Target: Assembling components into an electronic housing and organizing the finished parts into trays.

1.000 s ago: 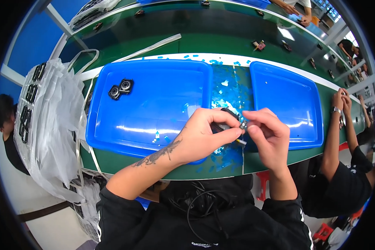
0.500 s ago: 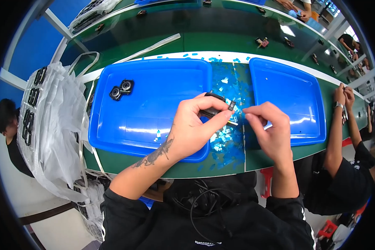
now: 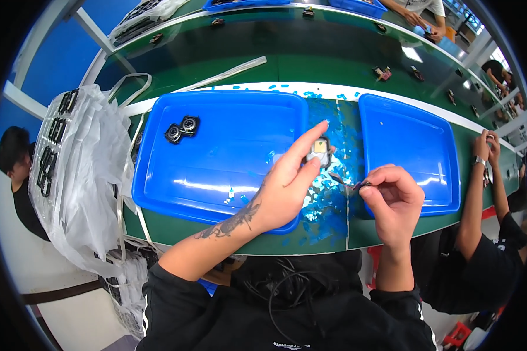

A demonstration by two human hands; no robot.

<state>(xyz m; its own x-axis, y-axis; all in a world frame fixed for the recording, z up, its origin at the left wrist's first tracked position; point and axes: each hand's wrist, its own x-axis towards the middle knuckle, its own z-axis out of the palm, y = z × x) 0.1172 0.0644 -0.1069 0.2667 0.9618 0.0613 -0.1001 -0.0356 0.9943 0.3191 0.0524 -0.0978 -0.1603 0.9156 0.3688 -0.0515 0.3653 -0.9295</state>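
Note:
My left hand (image 3: 287,181) holds a small black-framed case (image 3: 321,145) over the gap between two blue trays. Its thumb presses the pale inner face of the case, and the index finger stretches out along the far side. To the right, my right hand (image 3: 397,202) is closed in a pinch on the end of a thin dark strip (image 3: 346,183). That strip reaches toward the lower edge of the case; whether it is joined there I cannot tell. Two black parts with round centres (image 3: 181,129) lie in the left blue tray (image 3: 216,221).
Blue and whitish film scraps (image 3: 319,202) litter the green table between the left tray and the right blue tray (image 3: 457,158). Beyond runs a dark green conveyor (image 3: 310,50) carrying small parts. White packaging sheets (image 3: 93,175) stack at the left. A co-worker's hands (image 3: 486,146) are at the far right.
The case has turned so its pale inner face shows. My right hand has moved slightly down and right, and a dark strip now shows at its fingertips. The whole view has shifted slightly.

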